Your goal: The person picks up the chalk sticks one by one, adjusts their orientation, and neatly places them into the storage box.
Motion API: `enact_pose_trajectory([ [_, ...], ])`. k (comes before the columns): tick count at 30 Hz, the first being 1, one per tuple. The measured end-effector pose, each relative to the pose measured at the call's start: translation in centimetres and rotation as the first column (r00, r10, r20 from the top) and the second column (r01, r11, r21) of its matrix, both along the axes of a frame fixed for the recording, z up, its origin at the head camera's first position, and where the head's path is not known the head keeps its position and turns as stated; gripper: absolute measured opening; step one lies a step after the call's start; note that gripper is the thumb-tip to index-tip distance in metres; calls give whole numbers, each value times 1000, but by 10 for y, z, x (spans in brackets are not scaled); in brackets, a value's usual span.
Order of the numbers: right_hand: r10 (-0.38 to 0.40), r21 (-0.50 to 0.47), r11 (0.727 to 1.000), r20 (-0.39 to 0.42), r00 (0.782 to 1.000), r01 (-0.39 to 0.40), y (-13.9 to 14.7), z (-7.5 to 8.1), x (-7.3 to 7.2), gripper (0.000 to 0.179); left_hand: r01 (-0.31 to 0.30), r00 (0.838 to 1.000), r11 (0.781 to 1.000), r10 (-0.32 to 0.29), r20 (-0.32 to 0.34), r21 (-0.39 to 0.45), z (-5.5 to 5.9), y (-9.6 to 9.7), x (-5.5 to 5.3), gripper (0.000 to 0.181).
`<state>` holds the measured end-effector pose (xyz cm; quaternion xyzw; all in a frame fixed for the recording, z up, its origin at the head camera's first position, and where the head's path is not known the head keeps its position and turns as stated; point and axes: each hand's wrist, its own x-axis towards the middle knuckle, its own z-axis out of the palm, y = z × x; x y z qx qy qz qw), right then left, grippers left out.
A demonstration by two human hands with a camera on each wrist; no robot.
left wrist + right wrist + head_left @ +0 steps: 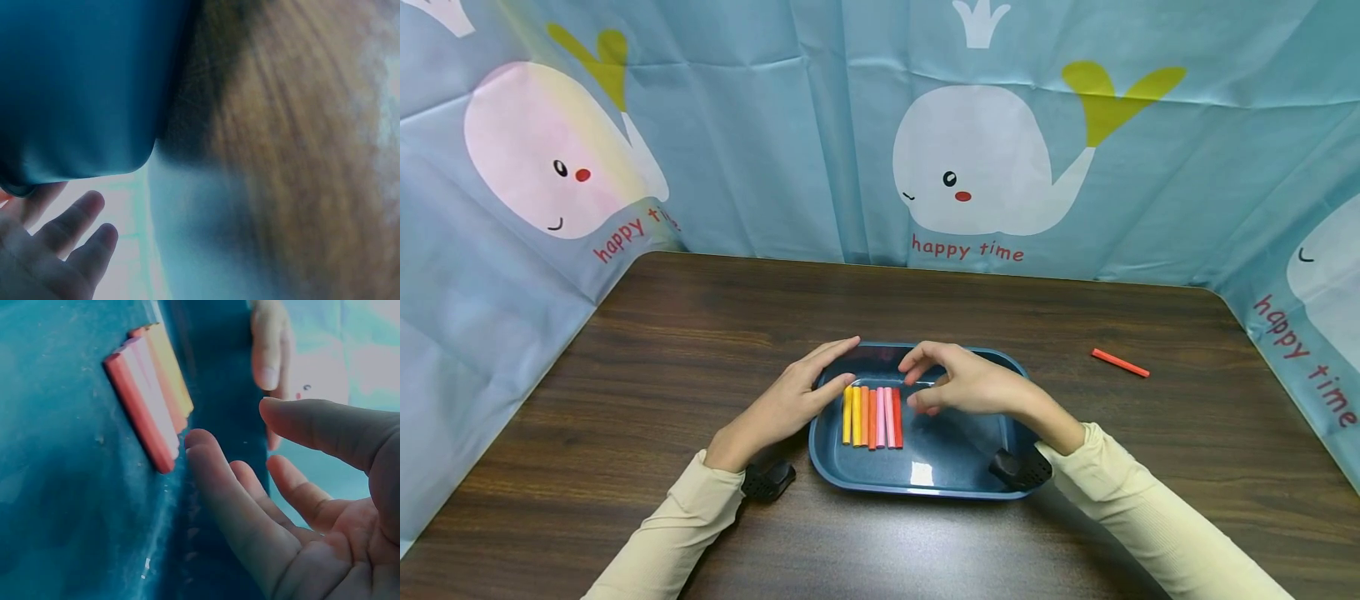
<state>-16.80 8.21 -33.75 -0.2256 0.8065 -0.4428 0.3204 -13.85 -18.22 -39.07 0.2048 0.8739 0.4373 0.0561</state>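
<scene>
Several short coloured sticks (872, 418), like crayons, lie side by side inside a blue tray (955, 467): yellow, orange, pink and red. They also show in the right wrist view as a tight row of sticks (147, 394). My left hand (786, 408) rests at the tray's left far corner, fingers fairly straight along the rim and the thumb beside the yellow stick ends. In the left wrist view its fingers (87, 215) are outside the tray wall. Over the tray, just right of the red stick, my right hand (973, 379) hovers with loosely bent fingers, nothing between them.
One more red stick (1120, 362) lies on the dark wooden table (722, 308), to the right of the tray. Behind the table hangs a blue curtain (850, 167) with whale prints. Black wrist cameras sit under both forearms, the right one (1021, 469) over the tray's near right corner.
</scene>
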Motion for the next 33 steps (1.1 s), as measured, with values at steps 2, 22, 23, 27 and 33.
enact_pose_trajectory([
  [2,0,-14,1000,-11,1000,0,3,4,1,44,1,1000,1000,-1,-3,1,0,0,0,56],
  [22,-69,-65,996,-179,981,58,35,20,1,38,-14,1000,1000,14,0,-17,-1,1,0,57],
  [23,-71,-66,996,-177,982,60,36,21,2,38,-15,1000,1000,15,3,-16,-1,1,0,57],
  [27,-77,-54,996,-184,980,68,41,24,3,41,-15,1000,1000,15,12,-12,0,1,1,57],
  [33,-119,-47,993,-230,966,111,54,29,4,42,-13,1000,1000,13,10,-19,0,2,0,56],
])
